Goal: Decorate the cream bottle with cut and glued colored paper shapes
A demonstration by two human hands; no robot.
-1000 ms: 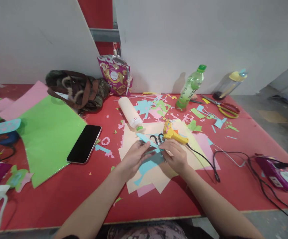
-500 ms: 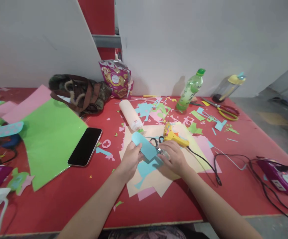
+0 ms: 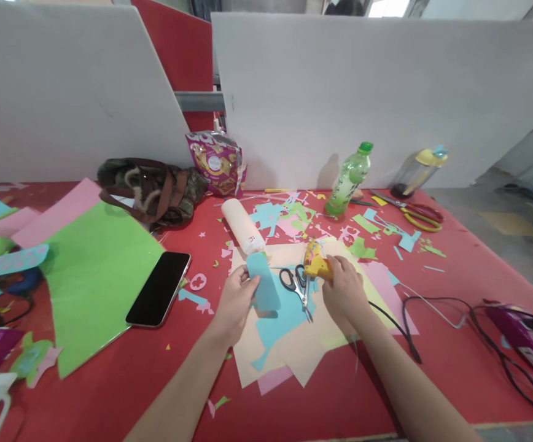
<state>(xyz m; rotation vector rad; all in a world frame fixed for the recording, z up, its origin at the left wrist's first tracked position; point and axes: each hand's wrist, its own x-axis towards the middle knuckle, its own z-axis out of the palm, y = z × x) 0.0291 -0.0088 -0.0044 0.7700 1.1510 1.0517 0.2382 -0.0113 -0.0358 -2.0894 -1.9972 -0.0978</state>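
My left hand (image 3: 233,302) pinches a cut piece of light blue paper (image 3: 263,281) and holds it up over the paper pile. My right hand (image 3: 344,290) is wrapped round the handle of the yellow hot glue gun (image 3: 314,260), which lies on the cream sheet (image 3: 279,344). Black-handled scissors (image 3: 296,282) lie between my hands on a larger light blue paper scrap (image 3: 283,315). The glue gun's black cord (image 3: 400,331) runs off to the right across the red table (image 3: 110,380).
A black phone (image 3: 159,288) lies on a green sheet (image 3: 92,270) at left. A white tube (image 3: 242,224), a green bottle (image 3: 349,179), a snack bag (image 3: 215,162), a brown bag (image 3: 151,188) and red-yellow scissors (image 3: 414,210) stand behind. A purple device (image 3: 529,337) with cables sits right.
My right hand let go of the black scissors, which now lie on the paper, and moved up onto the glue gun. My left hand lifted the blue piece upright.
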